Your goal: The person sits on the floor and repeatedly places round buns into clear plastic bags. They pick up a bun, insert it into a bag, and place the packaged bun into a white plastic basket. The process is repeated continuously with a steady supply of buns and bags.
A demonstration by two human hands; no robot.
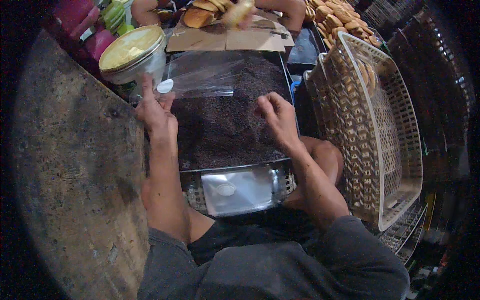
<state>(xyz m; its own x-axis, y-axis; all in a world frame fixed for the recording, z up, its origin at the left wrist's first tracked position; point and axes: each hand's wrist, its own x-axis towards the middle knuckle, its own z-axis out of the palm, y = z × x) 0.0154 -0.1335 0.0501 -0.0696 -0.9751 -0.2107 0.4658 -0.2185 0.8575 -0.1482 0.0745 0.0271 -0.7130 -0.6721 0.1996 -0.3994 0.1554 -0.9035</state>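
Observation:
My left hand (157,114) is closed on a clear plastic bag (200,82). The bag has a white round label and stretches to the right over a tray of dark sprinkles (220,130). Above the tray's right side hangs my right hand (280,119), its fingers curled together in a pinch; whatever they hold, if anything, is hidden. Below the tray, between my legs, lies a stack of flat clear bags (237,192) with a pale round mark.
A bucket of yellow cream (132,52) stands at the far left. Across the tray, another person handles bread rolls (199,17) over cardboard (200,39). Cream plastic crates (382,125) stand tilted at the right, near piled buns (340,20). A worn wooden board (75,175) flanks my left.

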